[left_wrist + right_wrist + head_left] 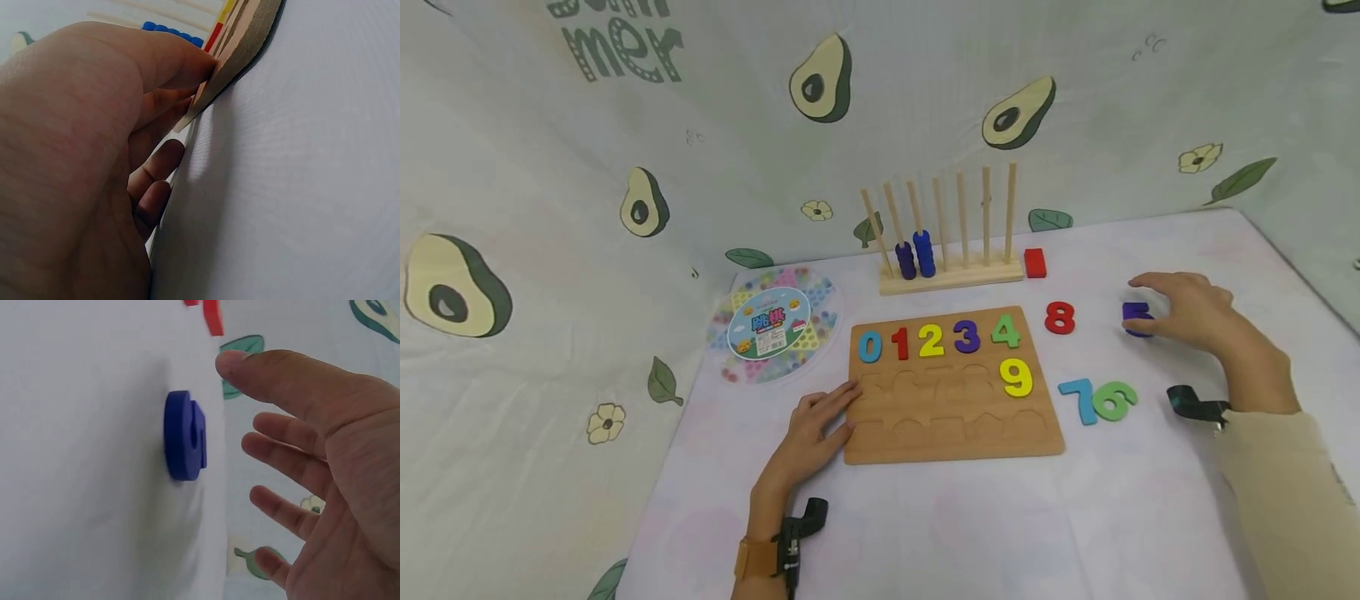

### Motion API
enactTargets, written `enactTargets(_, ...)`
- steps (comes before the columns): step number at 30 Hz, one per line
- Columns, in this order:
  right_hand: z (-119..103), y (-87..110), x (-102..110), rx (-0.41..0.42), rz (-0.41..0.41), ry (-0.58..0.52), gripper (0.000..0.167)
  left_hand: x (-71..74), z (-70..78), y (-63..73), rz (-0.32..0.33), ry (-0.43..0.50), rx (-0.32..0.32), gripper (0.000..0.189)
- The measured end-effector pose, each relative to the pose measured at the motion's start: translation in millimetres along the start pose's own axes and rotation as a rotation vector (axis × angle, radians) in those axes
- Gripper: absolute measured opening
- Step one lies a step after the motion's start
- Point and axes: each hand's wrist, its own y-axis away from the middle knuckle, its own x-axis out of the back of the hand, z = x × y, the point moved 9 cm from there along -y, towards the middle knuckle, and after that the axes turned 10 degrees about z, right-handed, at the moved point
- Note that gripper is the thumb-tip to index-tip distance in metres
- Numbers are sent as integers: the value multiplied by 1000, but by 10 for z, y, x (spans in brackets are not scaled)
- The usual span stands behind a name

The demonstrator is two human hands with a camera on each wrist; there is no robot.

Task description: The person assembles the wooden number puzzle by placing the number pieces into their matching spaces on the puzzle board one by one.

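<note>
On the tabletop lies a wooden number board [951,447] with 0, 1, 2, 3 and 4 in its top row and a yellow 9 [1017,378] below the 4. My left hand [815,437] rests against the board's left edge, fingers extended; in the left wrist view the thumb meets the board's edge [240,56]. At the right, my right hand [1197,312] hovers beside a purple number 5 [1135,319], thumb and fingers spread apart. The right wrist view shows a gap between that hand [337,444] and the 5 [179,437].
Loose numbers lie right of the board: a red 8 [1060,317], a blue 7 [1081,400] and a green 6 [1115,401]. Behind it stands a wooden peg rack [951,277] with blue beads, beside a red block [1034,263]. A round clear package [769,323] lies at the left.
</note>
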Motion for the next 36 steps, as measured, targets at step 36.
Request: enactTargets(36,-134,176,-12,230,34,86,62,-22,1,14,14,-27,-4,50)
